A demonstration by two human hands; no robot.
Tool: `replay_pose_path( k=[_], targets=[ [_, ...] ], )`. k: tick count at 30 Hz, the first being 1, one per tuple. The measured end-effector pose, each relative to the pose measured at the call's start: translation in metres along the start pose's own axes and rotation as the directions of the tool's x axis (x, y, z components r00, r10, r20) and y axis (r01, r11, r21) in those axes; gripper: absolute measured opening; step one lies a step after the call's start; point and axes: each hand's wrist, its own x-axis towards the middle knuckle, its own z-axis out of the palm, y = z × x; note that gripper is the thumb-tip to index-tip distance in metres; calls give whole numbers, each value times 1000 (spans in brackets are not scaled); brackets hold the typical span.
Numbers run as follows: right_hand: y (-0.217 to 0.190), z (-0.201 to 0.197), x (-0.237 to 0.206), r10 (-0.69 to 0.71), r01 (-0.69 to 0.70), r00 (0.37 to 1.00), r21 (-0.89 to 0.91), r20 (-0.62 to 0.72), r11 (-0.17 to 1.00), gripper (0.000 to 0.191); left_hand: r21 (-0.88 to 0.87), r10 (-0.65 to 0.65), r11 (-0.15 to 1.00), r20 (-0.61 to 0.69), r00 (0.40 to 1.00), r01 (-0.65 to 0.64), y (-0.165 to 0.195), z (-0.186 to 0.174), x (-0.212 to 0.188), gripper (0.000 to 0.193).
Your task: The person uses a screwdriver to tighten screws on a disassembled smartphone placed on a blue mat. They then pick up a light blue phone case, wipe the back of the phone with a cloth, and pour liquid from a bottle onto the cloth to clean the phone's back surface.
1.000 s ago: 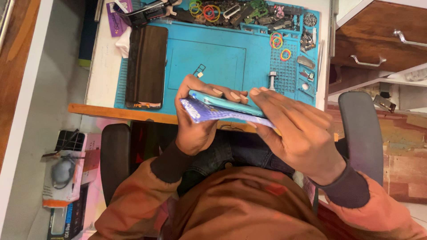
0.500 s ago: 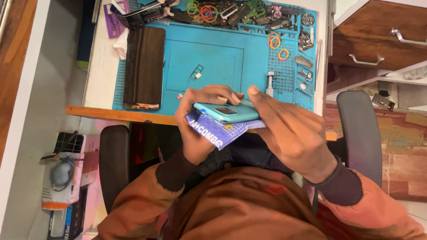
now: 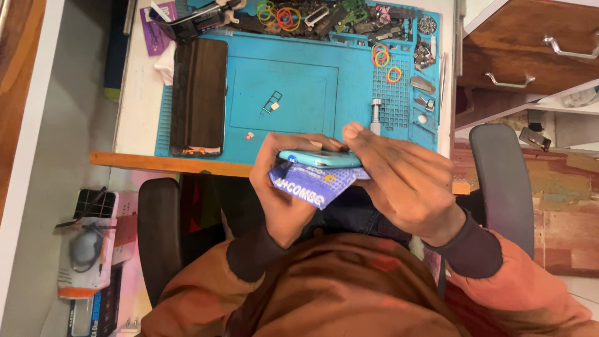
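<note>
Nearest you, your left hand (image 3: 284,187) cupped a teal phone (image 3: 319,158) from below with the fingers curled around its far edge, while your right hand (image 3: 399,178) lay over its right end with the fingers pressed flat along the top. A blue printed card (image 3: 312,182) was pinched under the phone against your left palm. Compared with half a second earlier, the card had slid further out beneath the phone and tilted down toward you, and the phone had turned nearly edge-on to the camera. Its long axis ran left to right, parallel to the near edge of the worktop (image 3: 140,118), and it was held just above that edge. Beyond lay the blue repair mat (image 3: 349,106), with a dark phone (image 3: 199,93) lying face up at its left side. Farthest off, coloured rubber bands (image 3: 281,14) lay among small parts.
</note>
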Motion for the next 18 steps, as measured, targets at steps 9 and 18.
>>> replay_pose_path(
  k=[9, 18],
  targets=[
    [-1, -2, 3, 20, -19, 1000, 26, -23, 999, 41, 30, 2, 1000, -7, 1000, -2, 2, -4, 0, 28],
    [1, -13, 1, 138, -138, 990, 47, 0, 989, 35, -395, 100, 918, 159, 982, -30, -13, -15, 9, 35]
  ],
)
